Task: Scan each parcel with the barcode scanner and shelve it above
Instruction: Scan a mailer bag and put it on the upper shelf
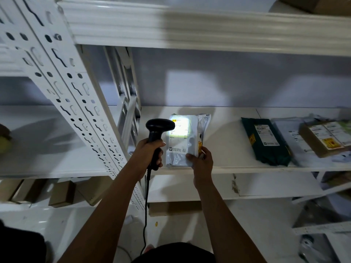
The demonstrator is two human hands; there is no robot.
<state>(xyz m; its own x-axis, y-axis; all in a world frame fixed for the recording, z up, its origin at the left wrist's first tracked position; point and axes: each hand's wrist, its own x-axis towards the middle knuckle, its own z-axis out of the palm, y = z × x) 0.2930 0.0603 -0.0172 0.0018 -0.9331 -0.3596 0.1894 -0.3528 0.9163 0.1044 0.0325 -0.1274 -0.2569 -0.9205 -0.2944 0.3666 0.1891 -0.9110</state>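
A grey plastic mailer parcel (182, 147) lies on the white middle shelf (228, 149), near its front edge. My right hand (201, 160) grips the parcel's near right corner. My left hand (150, 150) holds a black corded barcode scanner (158, 128) by its handle, just left of the parcel. The scanner's head points at the parcel's label, which glows bright white under its light. The scanner cable hangs down between my arms.
Further right on the same shelf lie a dark green mailer (266, 141), a grey mailer (292, 141) and a brown carton (324, 137). A perforated white upright (76, 95) stands at left. Cartons (60, 194) sit on the lower level, another shelf (190, 29) runs overhead.
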